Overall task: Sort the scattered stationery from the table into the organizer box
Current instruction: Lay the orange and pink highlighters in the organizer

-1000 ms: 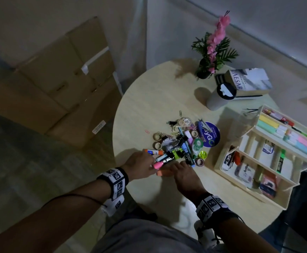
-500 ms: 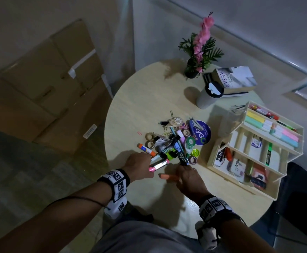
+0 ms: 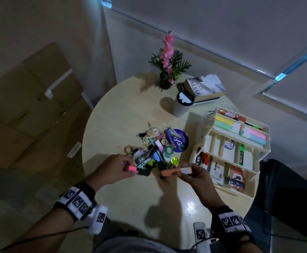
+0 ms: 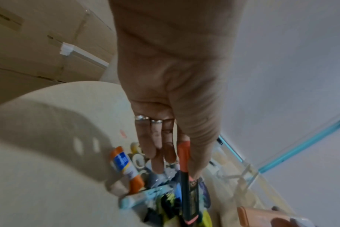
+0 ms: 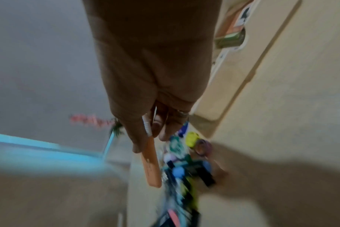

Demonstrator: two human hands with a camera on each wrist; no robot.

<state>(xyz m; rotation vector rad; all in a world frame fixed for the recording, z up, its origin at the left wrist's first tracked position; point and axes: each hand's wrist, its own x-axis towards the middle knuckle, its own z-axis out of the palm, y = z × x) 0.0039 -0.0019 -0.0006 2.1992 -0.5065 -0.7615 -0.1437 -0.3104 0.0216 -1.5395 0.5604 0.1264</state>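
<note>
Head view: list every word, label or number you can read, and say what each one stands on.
"CAESAR", first letter partly cut off, on the spine of the book.
"yGC", partial, on the round blue sticker.
"SE", cut off, on a pack in the organizer box.
"Artline" on a white box in the organizer box.
Smaller print on the book and sticker, and the barcode label on the cardboard: too small to read.
</note>
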